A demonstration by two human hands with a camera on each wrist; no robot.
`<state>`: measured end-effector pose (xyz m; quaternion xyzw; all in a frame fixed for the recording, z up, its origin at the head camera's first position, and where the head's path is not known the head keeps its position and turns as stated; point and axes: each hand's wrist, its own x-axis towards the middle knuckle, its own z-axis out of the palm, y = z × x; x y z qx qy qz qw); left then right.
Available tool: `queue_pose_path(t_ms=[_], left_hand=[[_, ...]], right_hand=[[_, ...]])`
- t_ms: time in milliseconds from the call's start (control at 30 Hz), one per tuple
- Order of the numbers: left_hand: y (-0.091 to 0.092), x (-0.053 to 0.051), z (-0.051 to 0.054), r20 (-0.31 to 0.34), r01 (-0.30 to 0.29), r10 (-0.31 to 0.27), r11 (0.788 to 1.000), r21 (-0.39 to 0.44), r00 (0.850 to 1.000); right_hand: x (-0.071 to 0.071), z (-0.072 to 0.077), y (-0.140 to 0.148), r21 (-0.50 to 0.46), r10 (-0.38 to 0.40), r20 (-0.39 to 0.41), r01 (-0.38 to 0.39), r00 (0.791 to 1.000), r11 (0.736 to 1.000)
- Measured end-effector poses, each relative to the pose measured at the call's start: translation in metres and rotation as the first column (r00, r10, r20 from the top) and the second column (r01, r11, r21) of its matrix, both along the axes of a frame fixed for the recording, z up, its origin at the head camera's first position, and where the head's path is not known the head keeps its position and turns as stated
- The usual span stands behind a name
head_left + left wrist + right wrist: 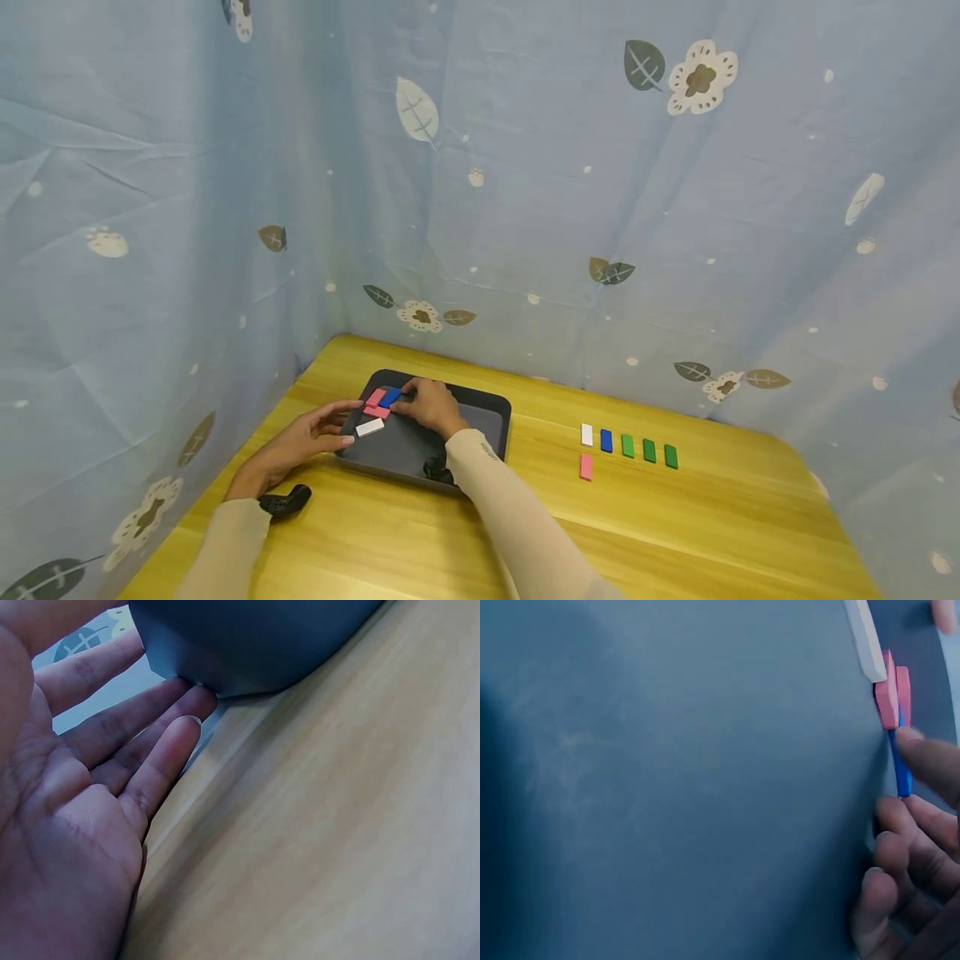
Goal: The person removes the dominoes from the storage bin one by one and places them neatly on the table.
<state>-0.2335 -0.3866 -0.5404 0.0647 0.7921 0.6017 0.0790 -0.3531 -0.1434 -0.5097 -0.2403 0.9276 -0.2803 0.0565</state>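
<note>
A dark grey tray (420, 454) stands on the table's left part. In its far left corner, small flat pink blocks (377, 412) lie close together beside a blue block (390, 397). My right hand (433, 407) reaches over the tray and pinches that blue block between thumb and fingertips, against the pink ones. A white block (370, 427) lies nearer to me in the tray. My left hand (303, 437) is at the tray's left side. Its fairly straight fingers (161, 761) touch the outer wall in the left wrist view.
Right of the tray, a row on the wooden table (720, 508) holds a white block (587, 434), a blue block (606, 441) and several green blocks (649, 451). A pink block (586, 467) lies below the white one. Patterned curtains (525, 208) hang behind and at the left.
</note>
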Motion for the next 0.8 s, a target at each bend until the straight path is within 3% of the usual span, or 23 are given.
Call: queue_pose_path(t_ms=[267,800], left_hand=[[0.001,-0.003,-0.001,-0.006,0.011,-0.011,1.0,0.004,1.0],[0.0,0.001,0.0,0.01,0.009,-0.009,1.0,0.008,1.0]], right_hand=[[-0.003,-0.009,-0.003,0.033,0.001,-0.071,0.001,0.997,0.999],[-0.005,-0.013,-0.006,0.037,0.033,-0.075,-0.03,0.997,0.999]])
